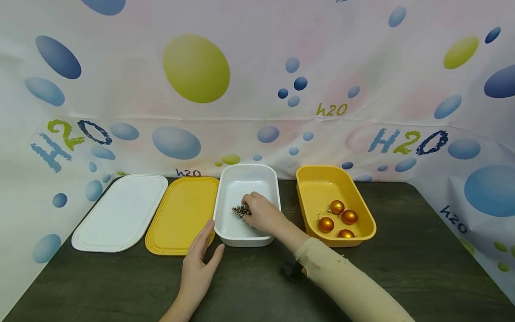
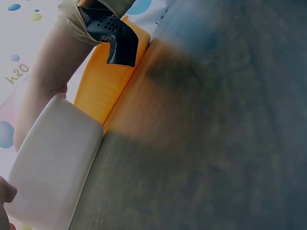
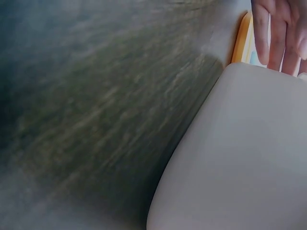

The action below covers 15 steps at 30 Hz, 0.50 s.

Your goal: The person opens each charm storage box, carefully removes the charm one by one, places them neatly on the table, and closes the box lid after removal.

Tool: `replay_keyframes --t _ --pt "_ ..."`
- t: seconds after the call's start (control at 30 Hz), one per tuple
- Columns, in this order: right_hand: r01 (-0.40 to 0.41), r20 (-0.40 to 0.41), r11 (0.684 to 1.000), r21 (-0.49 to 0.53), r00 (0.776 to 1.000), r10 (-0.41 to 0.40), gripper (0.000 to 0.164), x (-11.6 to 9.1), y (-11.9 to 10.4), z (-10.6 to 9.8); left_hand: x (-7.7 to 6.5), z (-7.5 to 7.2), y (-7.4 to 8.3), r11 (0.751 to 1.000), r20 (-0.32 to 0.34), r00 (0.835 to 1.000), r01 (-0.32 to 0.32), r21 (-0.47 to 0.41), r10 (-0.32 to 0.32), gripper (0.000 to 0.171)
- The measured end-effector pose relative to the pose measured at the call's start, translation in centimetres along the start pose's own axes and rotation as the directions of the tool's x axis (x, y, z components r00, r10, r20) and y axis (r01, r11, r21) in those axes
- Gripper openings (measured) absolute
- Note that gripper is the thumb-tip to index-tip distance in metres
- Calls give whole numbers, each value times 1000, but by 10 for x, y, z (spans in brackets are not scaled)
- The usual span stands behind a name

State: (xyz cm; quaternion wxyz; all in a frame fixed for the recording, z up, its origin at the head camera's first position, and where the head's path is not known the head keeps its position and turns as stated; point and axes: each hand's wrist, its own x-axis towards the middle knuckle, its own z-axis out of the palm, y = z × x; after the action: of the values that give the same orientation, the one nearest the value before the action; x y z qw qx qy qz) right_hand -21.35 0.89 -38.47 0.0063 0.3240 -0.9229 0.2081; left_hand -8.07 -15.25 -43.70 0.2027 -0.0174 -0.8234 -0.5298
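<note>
In the head view my right hand (image 1: 262,214) reaches down into a white plastic container (image 1: 246,242) and pinches a small brown pine cone (image 1: 239,210) with pale-tipped scales. The cone pokes out to the left of the fingertips, over the container's floor. My left hand (image 1: 197,268) is held beside the container's front left corner, its fingers straight and holding nothing. The right wrist view shows the left hand's fingers (image 3: 276,36) extended behind the container's rim. In the left wrist view, the container's outer wall (image 2: 57,158) hides the right hand's fingers and the cone.
A yellow container (image 1: 371,228) on the right holds several shiny gold Christmas baubles (image 1: 349,217). Left of the white container lie a yellow lid (image 1: 183,214) and a white lid (image 1: 120,214). A printed curtain (image 1: 257,89) hangs behind the dark table (image 1: 402,268).
</note>
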Motion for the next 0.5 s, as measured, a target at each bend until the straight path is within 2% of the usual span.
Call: replay_keyframes --t 0.13,0.23,0.4,0.5 --pt "23 -16 1000 6 1000 -23 29 -1 0 0 3 0 0 1000 14 1000 21 -11 -21 57" --pt "68 -61 997 27 996 -67 29 -2 0 0 4 0 0 1000 18 999 30 -8 -30 56" --pt "162 -169 980 116 975 -142 30 -5 1 -3 5 0 -1 1000 16 999 29 -6 -29 52" --pt "211 -205 962 173 963 -174 30 -10 0 -7 5 0 -1 1000 11 1000 20 -8 -20 51"
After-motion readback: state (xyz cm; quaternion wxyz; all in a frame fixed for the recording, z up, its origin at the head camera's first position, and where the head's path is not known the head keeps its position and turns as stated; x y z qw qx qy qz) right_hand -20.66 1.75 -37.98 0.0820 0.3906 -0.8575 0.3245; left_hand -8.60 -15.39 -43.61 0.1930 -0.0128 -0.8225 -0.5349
